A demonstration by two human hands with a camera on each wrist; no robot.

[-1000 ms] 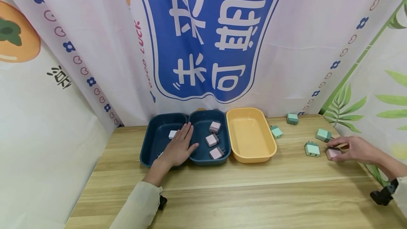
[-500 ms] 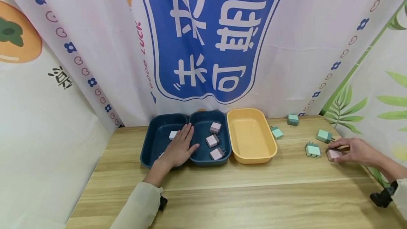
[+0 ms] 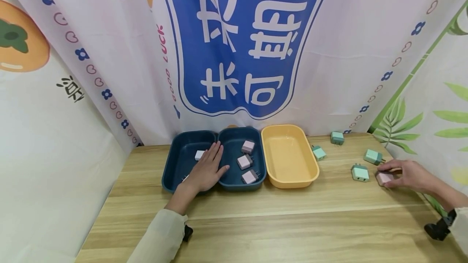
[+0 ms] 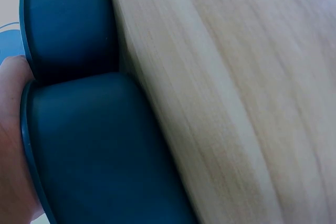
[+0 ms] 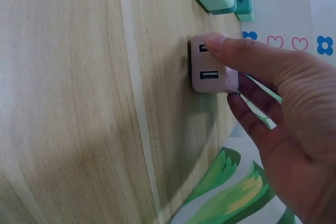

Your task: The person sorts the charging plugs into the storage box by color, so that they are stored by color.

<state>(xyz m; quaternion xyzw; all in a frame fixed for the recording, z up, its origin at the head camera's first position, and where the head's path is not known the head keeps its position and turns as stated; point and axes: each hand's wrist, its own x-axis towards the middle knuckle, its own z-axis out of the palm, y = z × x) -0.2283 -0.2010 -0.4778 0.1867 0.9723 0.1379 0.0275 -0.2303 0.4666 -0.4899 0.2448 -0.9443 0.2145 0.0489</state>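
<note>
My right hand [image 3: 411, 177] pinches a pink USB wall charger [image 5: 214, 77] at the table's right side, thumb over the face with the two USB ports. Its prongs are hidden behind my fingers. My left hand [image 3: 205, 169] lies with straight fingers over the adjoining rims of the left dark blue bin [image 3: 166, 169] and the right dark blue bin [image 3: 234, 188]. Partly under that hand, the left bin holds a white charger [image 3: 199, 155], and prongs of another show by the wrist. Several pink chargers [image 3: 250, 177] lie in the right bin.
A yellow bin [image 3: 287, 183] stands right of the blue ones, nothing in it. Mint-green chargers lie around on the wooden table [image 3: 278, 230]: one [image 3: 360, 173] beside the right hand, another [image 3: 373, 156] behind it, one [image 3: 319, 153] against the yellow bin. A printed curtain [image 3: 318, 92] hangs behind.
Both hands stay essentially in place, with the right fingers on the pink charger throughout. The whole head view shifts slightly.
</note>
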